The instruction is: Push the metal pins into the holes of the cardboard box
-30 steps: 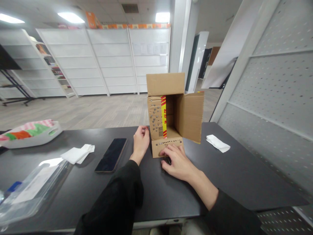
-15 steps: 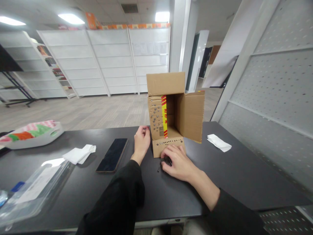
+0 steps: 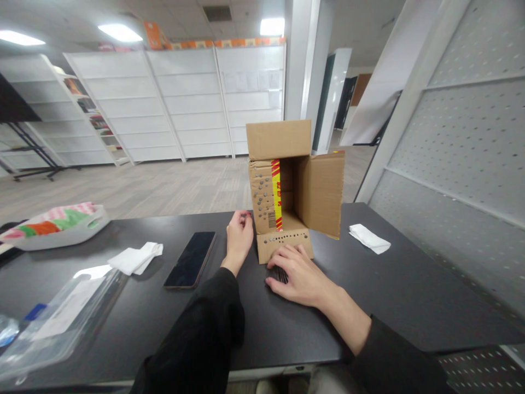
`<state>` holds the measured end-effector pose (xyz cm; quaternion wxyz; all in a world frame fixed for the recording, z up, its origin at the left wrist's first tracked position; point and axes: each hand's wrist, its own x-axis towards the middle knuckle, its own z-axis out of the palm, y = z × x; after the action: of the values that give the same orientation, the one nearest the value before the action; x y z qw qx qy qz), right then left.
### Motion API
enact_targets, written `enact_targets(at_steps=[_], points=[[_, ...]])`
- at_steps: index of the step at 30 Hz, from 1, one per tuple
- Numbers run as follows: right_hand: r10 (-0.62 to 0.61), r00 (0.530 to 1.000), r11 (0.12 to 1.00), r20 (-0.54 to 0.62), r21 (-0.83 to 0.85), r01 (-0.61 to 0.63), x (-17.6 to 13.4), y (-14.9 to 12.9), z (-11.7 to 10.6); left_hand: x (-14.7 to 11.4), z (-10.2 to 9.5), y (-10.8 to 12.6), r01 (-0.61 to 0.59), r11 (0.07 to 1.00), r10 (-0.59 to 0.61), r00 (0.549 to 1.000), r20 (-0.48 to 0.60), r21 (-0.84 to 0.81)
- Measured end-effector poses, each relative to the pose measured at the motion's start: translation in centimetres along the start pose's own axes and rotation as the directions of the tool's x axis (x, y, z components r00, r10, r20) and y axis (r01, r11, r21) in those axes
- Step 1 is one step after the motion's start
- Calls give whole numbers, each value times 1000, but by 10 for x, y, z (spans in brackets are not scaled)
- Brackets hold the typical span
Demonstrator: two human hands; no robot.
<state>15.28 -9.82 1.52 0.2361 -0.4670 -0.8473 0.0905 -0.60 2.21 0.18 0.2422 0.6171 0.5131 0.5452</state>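
Observation:
An open cardboard box [image 3: 326, 191] stands on the black table, its front face dotted with round grey nail heads and crossed by a yellow and red tape strip. Its lower flap [image 3: 266, 251] hangs toward me with a row of small holes and a few nail heads. My right hand [image 3: 297, 276] rests before this flap, fingers and thumb curled round a bunch of thin dark nails [image 3: 281, 274], partly hidden by the hand. Beside the box's left edge is my left hand [image 3: 238, 238], fingertips pinched together; what they hold, if anything, I cannot make out.
A phone [image 3: 191, 260] lies left of my left hand, with folded white tissues [image 3: 136, 258] and a clear plastic case [image 3: 68, 314] farther left. A white basket [image 3: 77, 235] sits at the far left. Another folded tissue [image 3: 369, 238] lies right of the box.
My right thumb and fingers have shifted slightly left over the nails, and the nail that stuck out at the left is now covered. My left hand stays by the box.

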Motion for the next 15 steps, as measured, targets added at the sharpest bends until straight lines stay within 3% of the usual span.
enact_targets(at_steps=[15], points=[[-41,998,999,39,-19,41,-1,0,0,0,1,1,8,1000,-8,1000,3,-13]])
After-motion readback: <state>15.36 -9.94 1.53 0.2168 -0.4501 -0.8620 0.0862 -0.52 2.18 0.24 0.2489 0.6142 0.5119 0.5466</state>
